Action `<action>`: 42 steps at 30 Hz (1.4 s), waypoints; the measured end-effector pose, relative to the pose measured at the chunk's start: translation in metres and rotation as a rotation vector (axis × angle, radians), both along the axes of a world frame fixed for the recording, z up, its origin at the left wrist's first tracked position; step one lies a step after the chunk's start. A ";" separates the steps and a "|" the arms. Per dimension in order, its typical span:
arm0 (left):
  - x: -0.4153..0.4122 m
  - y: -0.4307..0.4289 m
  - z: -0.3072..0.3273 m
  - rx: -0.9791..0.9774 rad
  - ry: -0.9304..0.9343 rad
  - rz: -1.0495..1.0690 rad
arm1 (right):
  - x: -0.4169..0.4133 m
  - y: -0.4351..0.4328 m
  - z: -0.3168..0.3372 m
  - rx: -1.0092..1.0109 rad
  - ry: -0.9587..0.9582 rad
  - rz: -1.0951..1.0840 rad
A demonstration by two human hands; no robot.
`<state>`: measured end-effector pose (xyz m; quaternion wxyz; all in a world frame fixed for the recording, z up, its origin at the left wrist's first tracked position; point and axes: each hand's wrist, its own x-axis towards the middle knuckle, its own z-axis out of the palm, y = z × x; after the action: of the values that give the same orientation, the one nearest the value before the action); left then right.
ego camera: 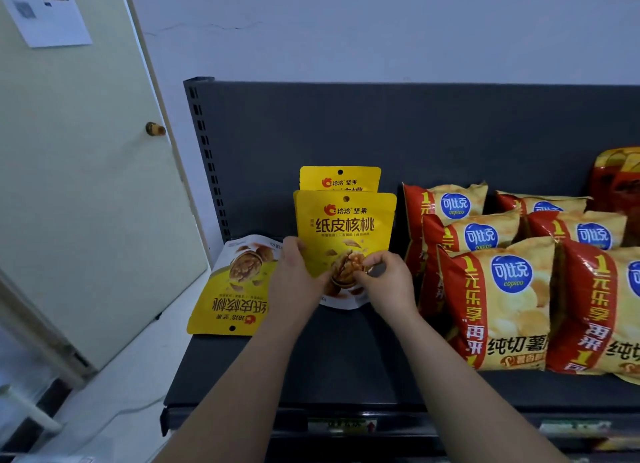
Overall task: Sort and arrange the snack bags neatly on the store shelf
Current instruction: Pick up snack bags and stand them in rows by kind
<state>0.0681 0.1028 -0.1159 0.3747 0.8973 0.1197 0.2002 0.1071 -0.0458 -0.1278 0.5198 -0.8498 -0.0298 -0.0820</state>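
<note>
A yellow walnut bag (pixel 344 227) stands upright on the dark shelf (pixel 346 365), held at its lower part by both hands. My left hand (pixel 298 272) grips its left edge and my right hand (pixel 384 279) pinches its lower right. A second yellow walnut bag (pixel 340 178) stands right behind it, only its top showing. A third yellow walnut bag (pixel 235 286) lies flat and upside down at the shelf's left end, partly over the edge.
Red and yellow chip bags (pixel 498 300) stand in two rows on the right of the shelf, with another red bag (pixel 620 178) at the far right. The shelf's dark back panel (pixel 381 133) rises behind. A pale door (pixel 86 185) is on the left.
</note>
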 end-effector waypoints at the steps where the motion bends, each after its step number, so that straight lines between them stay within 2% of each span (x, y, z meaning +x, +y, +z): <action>1: 0.000 0.000 -0.001 -0.003 0.003 0.006 | 0.000 0.000 -0.002 -0.007 0.007 0.004; 15: -0.014 -0.006 -0.008 -0.091 -0.010 0.023 | -0.016 -0.009 -0.014 -0.054 -0.033 0.006; 19: -0.024 -0.002 -0.007 -0.035 0.051 0.033 | -0.029 -0.013 -0.017 -0.053 -0.071 -0.067; 23: -0.036 0.006 -0.011 0.095 0.059 0.056 | -0.043 -0.010 -0.025 -0.149 -0.156 -0.114; 26: -0.041 0.007 -0.015 0.104 0.092 0.041 | -0.050 -0.004 -0.032 -0.174 -0.210 -0.120; 33: -0.043 0.009 -0.019 0.100 0.123 0.031 | -0.058 -0.004 -0.033 -0.153 -0.203 -0.138; 39: -0.061 0.029 -0.020 0.198 0.128 0.147 | -0.070 0.016 -0.034 -0.268 -0.265 -0.013; 42: -0.070 0.058 -0.023 0.246 0.224 0.288 | -0.075 0.036 -0.035 -0.353 -0.283 0.141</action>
<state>-0.0015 0.1603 -0.1387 0.2144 0.9265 0.2622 0.1640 0.0326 -0.0103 -0.1626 0.3584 -0.9034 -0.1753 -0.1573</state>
